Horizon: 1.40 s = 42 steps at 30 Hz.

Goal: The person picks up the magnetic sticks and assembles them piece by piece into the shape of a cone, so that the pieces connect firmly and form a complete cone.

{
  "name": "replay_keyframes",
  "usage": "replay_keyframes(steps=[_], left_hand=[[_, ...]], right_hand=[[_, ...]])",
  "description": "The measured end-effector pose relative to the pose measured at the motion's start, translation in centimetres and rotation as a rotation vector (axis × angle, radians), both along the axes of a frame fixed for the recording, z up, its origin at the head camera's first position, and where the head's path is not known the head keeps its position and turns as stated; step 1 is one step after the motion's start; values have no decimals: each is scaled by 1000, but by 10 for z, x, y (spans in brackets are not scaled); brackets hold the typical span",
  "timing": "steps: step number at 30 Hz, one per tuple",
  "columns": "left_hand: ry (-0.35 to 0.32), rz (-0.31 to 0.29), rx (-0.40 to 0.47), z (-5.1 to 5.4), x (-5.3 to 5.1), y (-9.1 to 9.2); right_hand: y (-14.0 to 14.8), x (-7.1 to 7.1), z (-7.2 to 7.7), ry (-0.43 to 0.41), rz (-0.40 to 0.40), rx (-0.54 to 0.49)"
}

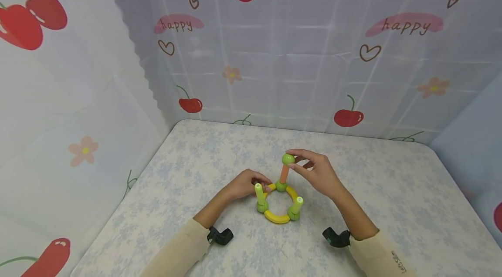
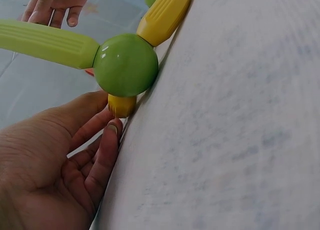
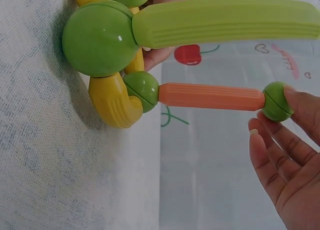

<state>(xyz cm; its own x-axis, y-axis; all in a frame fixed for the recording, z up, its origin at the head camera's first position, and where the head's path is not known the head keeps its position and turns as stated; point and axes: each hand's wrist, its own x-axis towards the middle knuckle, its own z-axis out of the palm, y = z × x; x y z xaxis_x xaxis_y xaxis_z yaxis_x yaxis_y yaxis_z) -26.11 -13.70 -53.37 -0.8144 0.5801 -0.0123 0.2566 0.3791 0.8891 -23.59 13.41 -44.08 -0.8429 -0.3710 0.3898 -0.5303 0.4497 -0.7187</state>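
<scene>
A ring of curved yellow rods point(image 1: 276, 217) joined by green balls lies flat on the table. From its far ball an orange rod point(image 1: 284, 174) rises, topped by a green ball point(image 1: 288, 159). My right hand point(image 1: 319, 174) pinches that top ball between thumb and fingers; the right wrist view shows the ball point(image 3: 277, 101) on the rod's end. At the ring's left, my left hand point(image 1: 244, 184) grips a yellow rod point(image 2: 121, 106) between thumb and fingers. Two light green rods point(image 1: 259, 194) stand up from the nearer balls.
The table point(image 1: 188, 155) has a pale cloth with a blue floral pattern. Behind it hangs a curtain point(image 1: 274, 63) printed with cherries, hearts and flowers; another curtain point(image 1: 74, 107) hangs at the left. Dark wrist devices point(image 1: 220, 236) sit below both hands.
</scene>
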Motion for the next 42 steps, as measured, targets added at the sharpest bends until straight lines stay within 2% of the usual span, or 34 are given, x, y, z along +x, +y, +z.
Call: replay_keyframes(steps=[3,6,11,15,18,23,25,29,34,37,42], left_hand=[[-40,-28,-4,4,-2,-6],[-67,-84,-7,11,-4,-16],[-69,-218,-20,22,-10,-38],[-116,-326,-1,32,-8,-52],[-150,-413,48,36,-6,-53],[-133,-544,98,37,-7,-41],[-125,-561,116,37,-6,-35],[-117,-545,158,39,-6,-27],[-73,-529,185,36,-3,-19],[-53,-509,181,35,0,-14],[-34,-441,156,36,5,-6]], right_hand=[[0,0,0,-2,-3,4],[0,1,0,-7,-6,14],[0,0,0,-9,10,20],[1,-2,-1,-8,27,23],[2,-2,-1,-8,31,27],[3,0,1,-20,38,17],[3,0,2,-22,42,12],[3,0,4,-17,61,3],[3,1,5,-28,112,-9],[2,4,6,-48,130,-11],[-1,7,7,-73,128,5]])
